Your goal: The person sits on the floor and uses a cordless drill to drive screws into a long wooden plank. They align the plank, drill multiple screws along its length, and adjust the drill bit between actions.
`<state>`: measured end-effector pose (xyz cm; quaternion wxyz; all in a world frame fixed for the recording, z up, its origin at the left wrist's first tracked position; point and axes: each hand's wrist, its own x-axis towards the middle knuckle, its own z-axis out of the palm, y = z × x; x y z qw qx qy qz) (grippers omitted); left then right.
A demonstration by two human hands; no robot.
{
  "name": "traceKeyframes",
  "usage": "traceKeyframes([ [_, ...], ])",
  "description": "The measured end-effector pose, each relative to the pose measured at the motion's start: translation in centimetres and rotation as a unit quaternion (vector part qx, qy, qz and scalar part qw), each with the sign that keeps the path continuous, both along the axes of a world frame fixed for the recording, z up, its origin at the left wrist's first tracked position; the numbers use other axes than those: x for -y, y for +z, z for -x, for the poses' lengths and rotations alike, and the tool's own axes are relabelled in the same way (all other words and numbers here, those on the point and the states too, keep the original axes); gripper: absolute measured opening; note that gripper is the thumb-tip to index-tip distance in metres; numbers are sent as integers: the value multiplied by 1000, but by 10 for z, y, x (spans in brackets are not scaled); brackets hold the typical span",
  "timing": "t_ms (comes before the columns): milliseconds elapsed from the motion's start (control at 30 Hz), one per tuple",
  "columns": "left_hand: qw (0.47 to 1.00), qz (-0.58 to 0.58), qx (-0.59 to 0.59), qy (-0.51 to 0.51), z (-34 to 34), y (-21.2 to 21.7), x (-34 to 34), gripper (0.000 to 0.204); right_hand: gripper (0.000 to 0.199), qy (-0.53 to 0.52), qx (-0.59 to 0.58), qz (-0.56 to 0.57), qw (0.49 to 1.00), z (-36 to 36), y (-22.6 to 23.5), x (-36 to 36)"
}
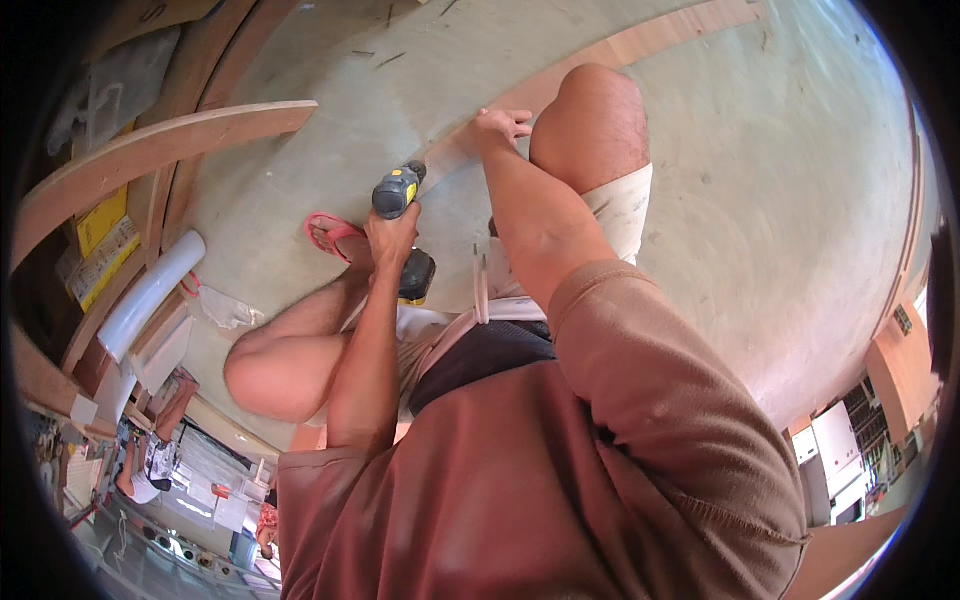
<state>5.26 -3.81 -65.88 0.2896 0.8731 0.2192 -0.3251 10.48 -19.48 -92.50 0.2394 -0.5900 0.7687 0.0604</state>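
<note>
A black-and-yellow cordless drill (397, 192) is gripped in my left hand (391, 238), whose fingers wrap round its handle. Its battery (416, 278) shows below the hand. The drill's front end is close to the near end of a long, narrow wooden board (610, 55) lying on the floor; I cannot tell whether they touch. My right hand (503, 127) rests on that board beside my raised knee, with its fingers spread. Any bit or screw at the drill's tip is too small to make out.
Another wooden plank (165, 137) juts in from the left. Near it are a white roll (152, 295), a yellow box (105, 255) and a crumpled plastic scrap (228, 309). Thin dark slivers (390, 60) lie on the floor (770, 200). Another person (150, 465) is at the lower left.
</note>
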Motion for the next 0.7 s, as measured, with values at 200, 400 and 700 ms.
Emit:
traceKeyframes([
  [200,995,42,79,-37,-4,49,1,29,80,-10,45,171,984,0,7,-6],
  [400,991,39,126,26,9,66,-11,35,100,-11,26,-265,964,-14,127,11],
  [700,980,119,158,2,36,-3,7,52,102,254,83,-262,927,-115,127,186],
])
